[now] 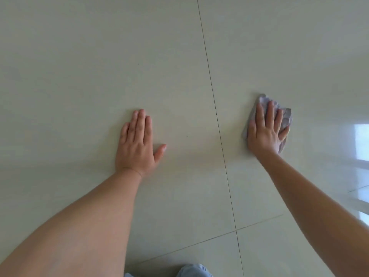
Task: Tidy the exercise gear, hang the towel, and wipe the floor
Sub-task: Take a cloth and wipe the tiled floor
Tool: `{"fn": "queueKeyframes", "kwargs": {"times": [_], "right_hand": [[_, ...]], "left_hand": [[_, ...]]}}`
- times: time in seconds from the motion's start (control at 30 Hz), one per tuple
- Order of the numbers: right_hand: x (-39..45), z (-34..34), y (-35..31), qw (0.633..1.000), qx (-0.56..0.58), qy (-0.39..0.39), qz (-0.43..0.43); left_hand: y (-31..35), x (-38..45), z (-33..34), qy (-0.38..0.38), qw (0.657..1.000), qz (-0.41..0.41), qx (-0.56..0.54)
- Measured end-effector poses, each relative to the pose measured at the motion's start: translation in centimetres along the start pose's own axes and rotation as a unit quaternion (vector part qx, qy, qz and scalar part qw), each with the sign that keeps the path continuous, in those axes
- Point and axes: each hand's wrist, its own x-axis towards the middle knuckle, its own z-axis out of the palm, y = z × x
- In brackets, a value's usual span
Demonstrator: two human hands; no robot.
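Right hand (265, 130), fingers (270, 112) spread flat, presses the grey cloth (284, 114) onto the tiled floor (179, 56), frame right. Left hand (137, 144) braces flat, fingers together. Risk: on glossy tile, the bracing palm may slip.

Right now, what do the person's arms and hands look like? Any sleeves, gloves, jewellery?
Both forearms are bare as far as the frame shows: no sleeves in view. The left hand and the right hand have no gloves, and no rings, watch or bands are visible. The fingers are bare with short nails. At the bottom edge, light blue-grey fabric shows, likely trousers.
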Motion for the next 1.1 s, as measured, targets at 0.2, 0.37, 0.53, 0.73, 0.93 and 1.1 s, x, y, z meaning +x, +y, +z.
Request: {"fn": "queueKeyframes", "kwargs": {"times": [0.2, 0.37, 0.53, 0.73, 0.93, 1.1], "right_hand": [[10.1, -3.9, -13.4, 0.994, -0.025, 0.016, -0.102], [4.0, -0.4, -18.3, 0.942, -0.083, -0.027, -0.324], [-3.6, 2.0, -10.2, 0.914, -0.170, -0.086, -0.357], [-8.9, 1.3, -2.4, 0.906, -0.257, -0.171, -0.290], [-10.5, -1.8, -0.9, 0.871, -0.304, -0.257, -0.287], [-10.3, 0.6, 1.1, 0.859, -0.312, -0.208, -0.350]], "left_hand": [[-0.1, 0.2, 0.1, 0.020, 1.000, 0.008, 0.002], [-0.3, -0.1, 0.3, 0.021, 1.000, 0.006, -0.002], [-0.5, 0.5, -0.2, 0.012, 1.000, -0.001, -0.019], [0.0, 1.0, -1.7, -0.077, 0.995, -0.004, -0.056], [0.3, -0.2, -2.5, -0.126, 0.988, -0.015, -0.092], [0.3, 0.3, -2.3, -0.126, 0.990, 0.025, -0.054]]}}
